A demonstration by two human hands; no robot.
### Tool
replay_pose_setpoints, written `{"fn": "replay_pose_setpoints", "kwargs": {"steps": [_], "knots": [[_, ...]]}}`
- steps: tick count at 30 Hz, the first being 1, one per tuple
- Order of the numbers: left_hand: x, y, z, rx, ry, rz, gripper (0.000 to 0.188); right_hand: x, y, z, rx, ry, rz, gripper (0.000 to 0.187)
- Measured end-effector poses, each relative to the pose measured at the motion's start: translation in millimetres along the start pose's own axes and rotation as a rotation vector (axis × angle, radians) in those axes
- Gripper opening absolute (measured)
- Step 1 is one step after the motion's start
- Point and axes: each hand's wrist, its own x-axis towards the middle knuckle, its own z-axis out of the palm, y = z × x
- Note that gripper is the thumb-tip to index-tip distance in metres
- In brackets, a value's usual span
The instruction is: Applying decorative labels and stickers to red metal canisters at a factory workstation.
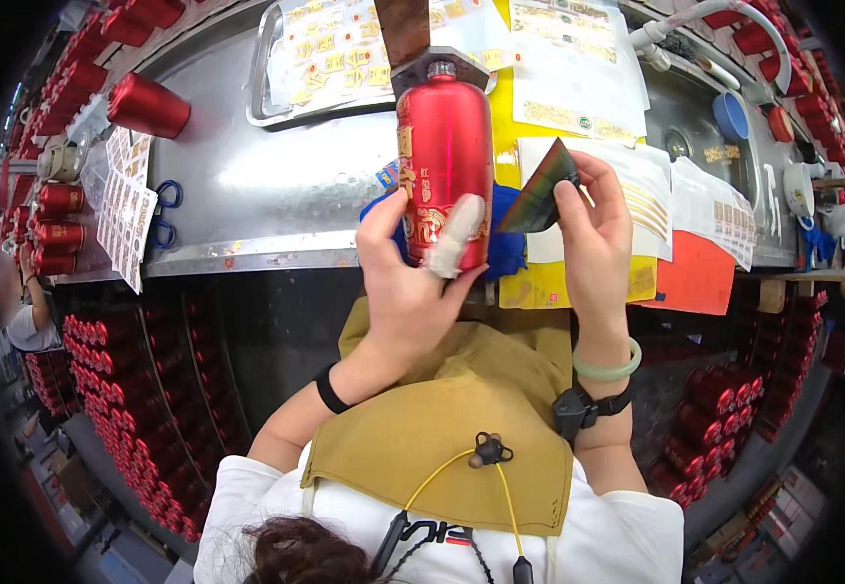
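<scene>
A glossy red bottle [451, 141] with gold decoration lies on its side at the table's front edge, its neck pointing away from me. My left hand [408, 292] grips its lower end, with a whitish cover on one finger lying across the bottle. Beneath the bottle is a blue cloth [510, 255]. To the right, my right hand [597, 229] pinches a thin, dark, glossy flat piece [542, 190] with a pointed end between thumb and fingers. That piece is held beside the bottle, apart from it; its exact kind is unclear.
A metal tray [265, 97] holds sheets of gold stickers. Yellow and red folders [704, 277] lie under printed sheets [578, 68] at right. Blue-handled scissors [165, 214] rest near another red bottle [150, 105]. Rows of red bottles [116, 409] stand below the table. Another person [33, 311] is far left.
</scene>
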Motion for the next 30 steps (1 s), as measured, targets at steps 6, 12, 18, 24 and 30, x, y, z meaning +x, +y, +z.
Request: {"fn": "replay_pose_setpoints", "kwargs": {"steps": [6,12,18,24,30], "knots": [[12,-24,-1,-0.427,-0.035,-0.342,0.090,-5,22,11,-0.506,-0.001,-0.094,0.029],[13,-23,-11,-0.242,0.065,-0.073,0.090,-24,-1,29,-0.206,0.023,-0.129,0.023],[15,-22,-13,-0.288,0.094,-0.035,0.084,-7,32,-9,-0.283,0.130,-0.064,0.024],[9,-32,-7,0.019,0.121,0.118,0.074,-4,12,-4,-0.294,0.016,-0.125,0.028],[-5,-44,5,-0.357,-0.018,-0.225,0.086,-2,-3,12,-0.638,-0.091,-0.636,0.027]]}}
